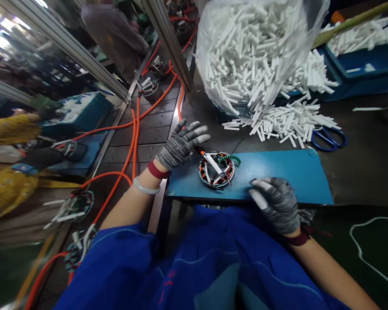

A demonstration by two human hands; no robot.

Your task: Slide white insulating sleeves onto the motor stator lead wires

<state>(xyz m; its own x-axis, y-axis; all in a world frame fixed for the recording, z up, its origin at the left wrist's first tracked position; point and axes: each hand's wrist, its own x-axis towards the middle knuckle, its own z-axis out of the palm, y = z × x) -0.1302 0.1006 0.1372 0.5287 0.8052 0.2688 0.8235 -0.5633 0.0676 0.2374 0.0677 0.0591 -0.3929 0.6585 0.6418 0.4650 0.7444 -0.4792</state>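
Currently, wound ring (228, 173): it lies flat on our blue mat (278, 165), between our left hand (183, 144) and our right hand (274, 200).
Nearer hand: our left; its fingers stand just beside the ring's left edge, while our right hand hangs farther off, over the mat's near edge, with bare mat between.
Long axis: the ring is round, so we take our line from the white tube (212, 163) across it, slanting from beside our left fingers back toward our body, its lower end on our right hand's side.
Left fingers: spread and straight, pointing away from our body; we see nothing held, and whether they touch the dark lead (198, 149) by the orange tip (202, 153) is unclear to us.
Right fingers: loosely bent, thumb apart from forefinger; we see nothing gripped.
Green strip (235, 159): on the ring's edge facing our right hand.
White pieces (287, 125): a loose pile beyond our right hand, past the mat, beside a clear bag (315, 19) of similar pieces.
Blue scissors (330, 137): beyond our right hand and farther right, at the pile's edge on the surface (358, 159).
Writing: we can read no brand or label; the red marks (170, 282) on our blue clothing (210, 245) are illegible.
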